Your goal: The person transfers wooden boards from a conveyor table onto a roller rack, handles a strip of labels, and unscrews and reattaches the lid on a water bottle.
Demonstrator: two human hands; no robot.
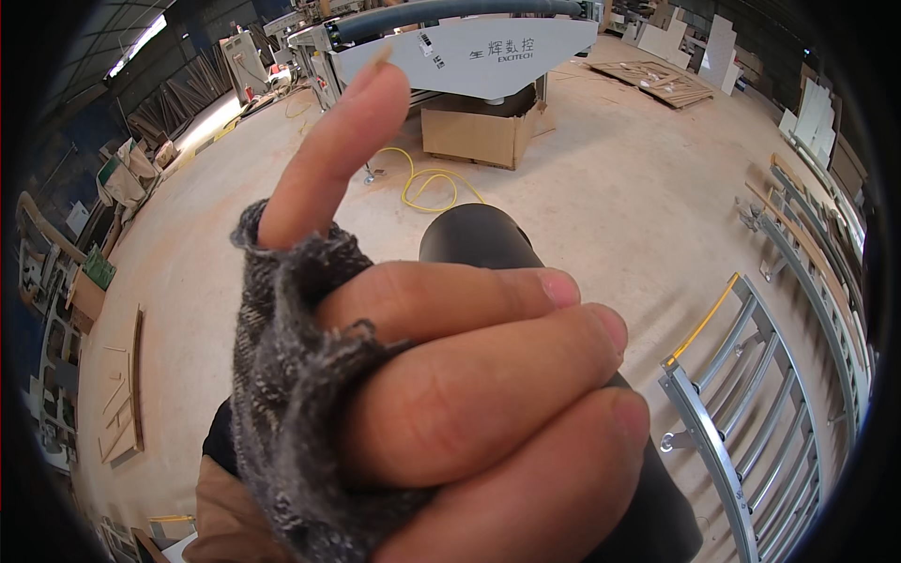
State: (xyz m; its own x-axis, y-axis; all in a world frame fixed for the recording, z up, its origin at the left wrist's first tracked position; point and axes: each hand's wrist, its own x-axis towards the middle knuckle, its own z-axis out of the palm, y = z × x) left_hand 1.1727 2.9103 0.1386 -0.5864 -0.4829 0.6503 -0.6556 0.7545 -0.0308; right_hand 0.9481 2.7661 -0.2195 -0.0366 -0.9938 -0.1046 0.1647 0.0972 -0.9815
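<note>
My right hand [450, 394] fills the middle of the view, very close to the camera. It wears a grey knitted fingerless glove [282, 394]. Three fingers are curled over a black, smooth, round tube [479, 239] that runs from the lower right up toward the centre. The index finger [338, 141] sticks straight up, off the tube. The thumb is hidden. A brown sleeve [221, 511] shows at the lower left. My left hand is out of sight.
A dusty workshop floor [610, 188] lies below. A large grey machine [469, 52] stands at the back, with a cardboard box [474, 131] and a yellow hose [427, 183] beneath it. A grey metal roller rack [751, 394] curves along the right. Wood offcuts [122, 403] lie at the left.
</note>
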